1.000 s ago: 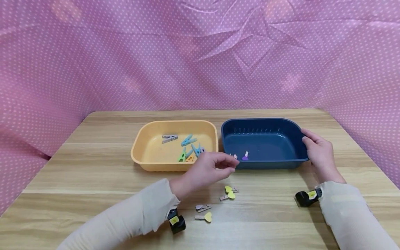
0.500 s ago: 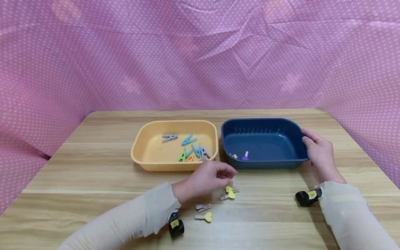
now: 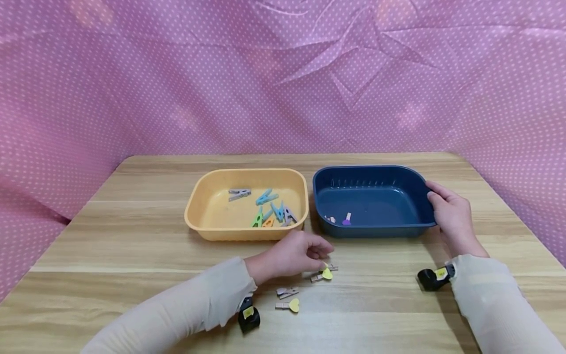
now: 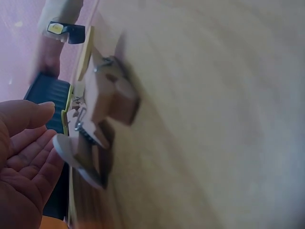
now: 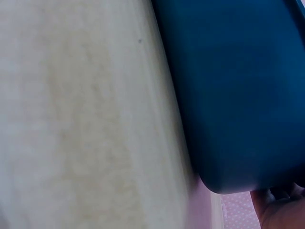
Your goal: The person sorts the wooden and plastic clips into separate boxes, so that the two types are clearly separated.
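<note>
My left hand (image 3: 298,253) is low over the table at a pair of small wooden clothespins with yellow hearts (image 3: 327,274); its fingertips overlap the farther one in the head view. In the left wrist view the thumb and fingers (image 4: 35,164) are apart with nothing between them. Closer to me lie a clothespin with a pale heart (image 3: 287,293) and another clothespin with a yellow heart (image 3: 288,306). My right hand (image 3: 454,216) grips the right rim of the dark blue basin (image 3: 376,232), which holds a purple-heart clothespin (image 3: 347,220) and some small pale pieces.
Left of the blue basin stands a yellow basin (image 3: 234,234) with several plastic clothespins (image 3: 267,197) in blue, green, orange and grey. Both basins stand on a wooden table (image 3: 146,236). A pink dotted cloth (image 3: 283,73) hangs behind and at the sides.
My left hand has come back from the blue basin's near left corner, down to the yellow-heart clothespins. My right hand has stayed on the basin's rim.
</note>
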`<state>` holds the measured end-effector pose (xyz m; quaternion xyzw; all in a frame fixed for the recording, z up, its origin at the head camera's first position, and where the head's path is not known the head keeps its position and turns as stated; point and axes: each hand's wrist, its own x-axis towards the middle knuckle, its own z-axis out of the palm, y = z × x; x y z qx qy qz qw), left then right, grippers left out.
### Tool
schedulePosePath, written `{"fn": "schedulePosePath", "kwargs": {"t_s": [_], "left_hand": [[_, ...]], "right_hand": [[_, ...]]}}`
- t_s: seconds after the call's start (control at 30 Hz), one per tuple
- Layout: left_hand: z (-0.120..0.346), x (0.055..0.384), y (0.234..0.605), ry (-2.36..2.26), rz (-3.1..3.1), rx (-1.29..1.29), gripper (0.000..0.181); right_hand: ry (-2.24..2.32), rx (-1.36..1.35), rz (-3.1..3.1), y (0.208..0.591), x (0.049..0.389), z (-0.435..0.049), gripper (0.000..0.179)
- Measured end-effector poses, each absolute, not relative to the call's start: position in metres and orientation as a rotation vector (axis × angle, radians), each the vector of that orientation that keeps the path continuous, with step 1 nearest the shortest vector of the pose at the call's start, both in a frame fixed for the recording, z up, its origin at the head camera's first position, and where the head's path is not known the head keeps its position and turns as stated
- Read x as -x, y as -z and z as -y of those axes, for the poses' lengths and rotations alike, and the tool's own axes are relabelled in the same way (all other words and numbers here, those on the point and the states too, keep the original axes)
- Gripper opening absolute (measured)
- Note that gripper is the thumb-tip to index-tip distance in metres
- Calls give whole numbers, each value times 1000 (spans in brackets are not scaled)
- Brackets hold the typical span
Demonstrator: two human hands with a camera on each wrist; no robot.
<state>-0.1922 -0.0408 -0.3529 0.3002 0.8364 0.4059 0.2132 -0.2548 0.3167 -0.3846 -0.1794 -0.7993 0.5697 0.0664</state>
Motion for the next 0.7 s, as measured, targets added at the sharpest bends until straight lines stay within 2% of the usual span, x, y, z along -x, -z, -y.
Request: {"fn": "schedulePosePath", "kwargs": {"t_s": [0.27,0.7], "left_hand": [[39,195,356,-1041,-2326,-843,34],[37,195,358,-1048,-2313,-842,35]], "right_hand": [[-1724,548,2418,388,257,-319,42],[-1757,573,2415,356,237,-293,44]]}}
